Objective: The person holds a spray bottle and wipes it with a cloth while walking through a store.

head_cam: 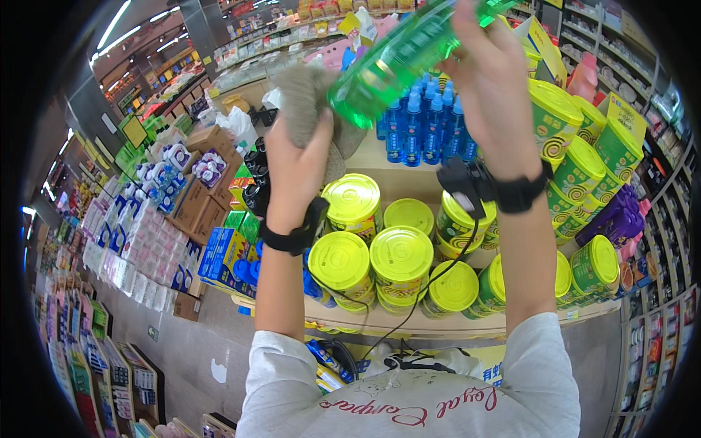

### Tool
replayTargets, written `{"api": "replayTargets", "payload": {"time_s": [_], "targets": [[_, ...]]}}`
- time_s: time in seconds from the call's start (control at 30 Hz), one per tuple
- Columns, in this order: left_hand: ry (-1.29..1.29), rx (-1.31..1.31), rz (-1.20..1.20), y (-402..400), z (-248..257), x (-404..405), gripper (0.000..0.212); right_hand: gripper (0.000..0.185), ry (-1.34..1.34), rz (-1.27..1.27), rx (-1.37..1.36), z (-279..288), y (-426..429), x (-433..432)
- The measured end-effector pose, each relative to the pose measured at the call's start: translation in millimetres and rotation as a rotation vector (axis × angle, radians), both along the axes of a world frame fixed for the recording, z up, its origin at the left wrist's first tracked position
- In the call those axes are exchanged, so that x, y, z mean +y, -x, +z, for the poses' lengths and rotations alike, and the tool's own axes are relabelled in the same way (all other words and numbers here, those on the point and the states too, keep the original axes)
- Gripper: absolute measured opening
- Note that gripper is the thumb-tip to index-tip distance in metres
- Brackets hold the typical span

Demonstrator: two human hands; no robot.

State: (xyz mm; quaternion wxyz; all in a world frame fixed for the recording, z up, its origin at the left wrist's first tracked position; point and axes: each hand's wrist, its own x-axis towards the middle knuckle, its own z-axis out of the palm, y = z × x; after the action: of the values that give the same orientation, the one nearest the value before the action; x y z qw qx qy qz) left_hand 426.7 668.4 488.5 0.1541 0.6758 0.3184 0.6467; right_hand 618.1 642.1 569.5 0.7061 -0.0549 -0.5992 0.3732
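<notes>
My right hand [490, 82] grips a green translucent plastic bottle [391, 63] near its upper end, and the bottle tilts with its base down to the left. In my left hand [301, 156] is a bunched grey-brown cloth [304, 101], close by the base of the bottle; whether they touch I cannot tell. Beyond the bottle stand several blue spray bottles [413, 131] in rows on a raised shelf. Below my hands are stacked tubs with yellow lids [401, 252]. Black straps with small devices sit on both wrists.
Green tubs [575, 164] are stacked high on the right, beside purple bottles [613, 216]. Blue and yellow boxes [224, 254] stand at the display's left end. Thin black cables [424, 293] hang from the wrist devices across the tubs. Cartons [205, 202] and wrapped packs [156, 235] fill the left.
</notes>
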Motion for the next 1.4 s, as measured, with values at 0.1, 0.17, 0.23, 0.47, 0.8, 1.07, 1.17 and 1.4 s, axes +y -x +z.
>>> {"api": "replayTargets", "payload": {"time_s": [0.1, 0.17, 0.23, 0.47, 0.8, 1.07, 1.17, 1.4], "targets": [[0.043, 0.308, 0.204, 27, -58, 28, 0.037, 0.023, -0.01, -0.385, -0.1, -8, 33, 75], [0.18, 0.498, 0.273, 30, -92, 28, 0.036, 0.027, -0.09, -0.572, -0.238, -36, 47, 144], [0.43, 0.719, 0.267, 26, -100, 14, 0.035, 0.028, -0.066, -0.612, -0.297, -74, 66, 193], [0.479, 0.682, 0.031, 42, -154, 3, 0.054, 0.035, 0.168, -0.536, -0.428, -222, 101, 277], [0.564, 0.832, 0.041, 38, -153, -8, 0.064, 0.036, 0.37, -0.469, -0.533, -258, 119, 291], [0.486, 0.66, -0.014, 44, -154, -8, 0.061, 0.037, 0.393, -0.569, -0.577, -251, 79, 292], [0.503, 0.569, 0.003, 50, -151, -22, 0.058, 0.024, 0.506, -0.257, -0.313, -200, 70, 229], [0.401, 0.076, 0.077, 46, -146, -75, 0.039, 0.006, 0.073, 0.402, 0.062, -132, -25, -34]]}}
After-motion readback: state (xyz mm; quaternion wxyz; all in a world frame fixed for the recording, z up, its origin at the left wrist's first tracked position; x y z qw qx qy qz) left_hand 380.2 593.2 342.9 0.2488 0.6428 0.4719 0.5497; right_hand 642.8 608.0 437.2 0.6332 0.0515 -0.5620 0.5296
